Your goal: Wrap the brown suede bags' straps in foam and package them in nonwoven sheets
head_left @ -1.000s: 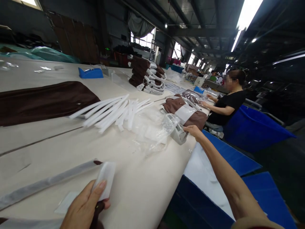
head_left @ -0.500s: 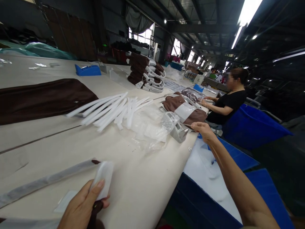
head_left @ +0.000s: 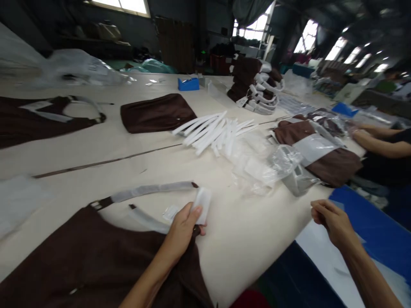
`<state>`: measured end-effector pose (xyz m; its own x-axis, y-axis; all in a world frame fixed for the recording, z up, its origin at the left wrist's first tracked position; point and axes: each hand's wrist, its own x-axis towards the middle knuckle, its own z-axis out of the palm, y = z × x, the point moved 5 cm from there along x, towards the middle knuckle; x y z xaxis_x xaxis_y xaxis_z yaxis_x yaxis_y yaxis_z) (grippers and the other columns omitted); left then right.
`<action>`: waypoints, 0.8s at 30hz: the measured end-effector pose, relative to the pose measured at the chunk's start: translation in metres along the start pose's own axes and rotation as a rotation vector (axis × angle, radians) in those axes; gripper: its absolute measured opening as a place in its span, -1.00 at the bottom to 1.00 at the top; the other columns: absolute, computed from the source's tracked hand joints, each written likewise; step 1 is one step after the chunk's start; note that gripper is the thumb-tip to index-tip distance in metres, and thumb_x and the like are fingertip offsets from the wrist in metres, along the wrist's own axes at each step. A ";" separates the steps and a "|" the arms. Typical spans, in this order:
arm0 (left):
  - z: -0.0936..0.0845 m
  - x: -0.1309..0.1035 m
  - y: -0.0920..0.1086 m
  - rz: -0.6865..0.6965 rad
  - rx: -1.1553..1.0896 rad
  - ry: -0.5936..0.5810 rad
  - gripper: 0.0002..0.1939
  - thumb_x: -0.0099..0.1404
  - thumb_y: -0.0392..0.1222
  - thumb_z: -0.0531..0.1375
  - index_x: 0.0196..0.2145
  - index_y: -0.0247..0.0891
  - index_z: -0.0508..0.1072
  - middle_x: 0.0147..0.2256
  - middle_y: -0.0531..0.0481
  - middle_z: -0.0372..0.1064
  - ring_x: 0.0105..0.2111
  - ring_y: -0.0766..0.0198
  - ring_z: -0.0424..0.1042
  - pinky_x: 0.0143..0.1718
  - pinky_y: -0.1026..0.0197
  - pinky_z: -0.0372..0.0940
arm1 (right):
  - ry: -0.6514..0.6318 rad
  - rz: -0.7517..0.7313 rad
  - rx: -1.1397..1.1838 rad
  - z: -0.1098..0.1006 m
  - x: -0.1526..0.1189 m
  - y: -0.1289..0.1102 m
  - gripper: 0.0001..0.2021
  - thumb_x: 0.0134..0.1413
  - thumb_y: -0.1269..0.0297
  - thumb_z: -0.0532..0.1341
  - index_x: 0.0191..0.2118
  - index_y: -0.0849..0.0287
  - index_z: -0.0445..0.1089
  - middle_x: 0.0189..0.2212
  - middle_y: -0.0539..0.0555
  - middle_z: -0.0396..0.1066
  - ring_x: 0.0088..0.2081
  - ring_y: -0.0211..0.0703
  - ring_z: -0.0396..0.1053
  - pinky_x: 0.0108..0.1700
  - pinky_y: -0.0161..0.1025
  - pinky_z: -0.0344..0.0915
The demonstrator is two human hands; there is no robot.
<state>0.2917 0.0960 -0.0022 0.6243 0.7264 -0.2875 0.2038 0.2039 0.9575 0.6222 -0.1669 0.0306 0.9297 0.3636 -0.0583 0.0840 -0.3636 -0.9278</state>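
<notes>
A dark brown handbag [head_left: 105,256] lies at the front of the table, its strap [head_left: 154,188] sleeved in white wrapping. My left hand [head_left: 184,224] is closed around the strap's end, thumb pressing a white foam piece [head_left: 203,206] against it. To the right, my right hand [head_left: 332,222] hovers by the table edge with thumb and fingers pinched together; anything between them is too small to make out. Just beyond it stands a grey tape dispenser [head_left: 300,180], beside crumpled clear plastic [head_left: 284,160].
White foam strips [head_left: 208,132] lie mid-table near a brown bag [head_left: 157,113]. Wrapped bags [head_left: 253,81] are stacked behind, near a blue tape dispenser [head_left: 188,84]. Another brown bag [head_left: 321,149] lies right, beside a co-worker's arms [head_left: 382,137]. A blue bin [head_left: 375,231] holds white sheets.
The view has swung left, bringing more of the handbag into sight. My right hand has drawn back from the grey tape dispenser toward me. My left hand keeps its hold on the strap and foam piece.
</notes>
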 end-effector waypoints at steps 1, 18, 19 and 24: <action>0.001 0.000 -0.001 0.006 -0.016 -0.008 -0.57 0.24 0.22 0.14 -0.38 -0.25 0.33 -0.52 0.06 0.37 -0.59 0.29 0.37 -0.48 0.26 0.24 | -0.133 0.018 0.092 0.016 -0.013 -0.005 -0.71 -0.21 0.04 0.36 -0.56 0.13 0.33 -0.71 -0.02 0.23 -0.63 -0.23 0.13 -0.55 -0.23 0.06; 0.002 -0.007 0.003 0.066 -0.051 -0.035 -0.57 0.34 0.21 0.08 -0.33 -0.26 0.34 -0.48 0.06 0.35 -0.59 0.31 0.36 -0.50 0.28 0.21 | -1.054 0.073 0.440 0.262 -0.116 -0.061 -0.61 0.03 -0.02 0.36 -0.46 0.15 0.24 -0.71 -0.14 0.24 -0.62 -0.36 0.11 -0.51 -0.34 0.01; 0.001 -0.007 0.002 0.063 -0.058 -0.037 -0.57 0.34 0.21 0.09 -0.33 -0.26 0.34 -0.48 0.06 0.35 -0.58 0.31 0.36 -0.49 0.28 0.22 | -1.050 0.081 0.440 0.263 -0.116 -0.060 -0.60 0.02 -0.03 0.36 -0.47 0.15 0.24 -0.71 -0.14 0.24 -0.63 -0.35 0.11 -0.51 -0.34 0.01; 0.002 -0.007 0.003 0.063 -0.107 -0.058 -0.56 0.35 0.23 0.08 -0.31 -0.26 0.35 -0.50 0.07 0.33 -0.57 0.30 0.34 -0.47 0.27 0.24 | -1.048 0.080 0.425 0.267 -0.114 -0.059 -0.57 -0.03 -0.09 0.36 -0.47 0.16 0.25 -0.71 -0.14 0.24 -0.64 -0.37 0.08 -0.53 -0.36 -0.02</action>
<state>0.2890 0.0904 0.0022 0.6765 0.7012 -0.2250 0.0832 0.2308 0.9694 0.4153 0.0422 -0.0061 0.1520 0.9641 -0.2175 -0.2764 -0.1699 -0.9459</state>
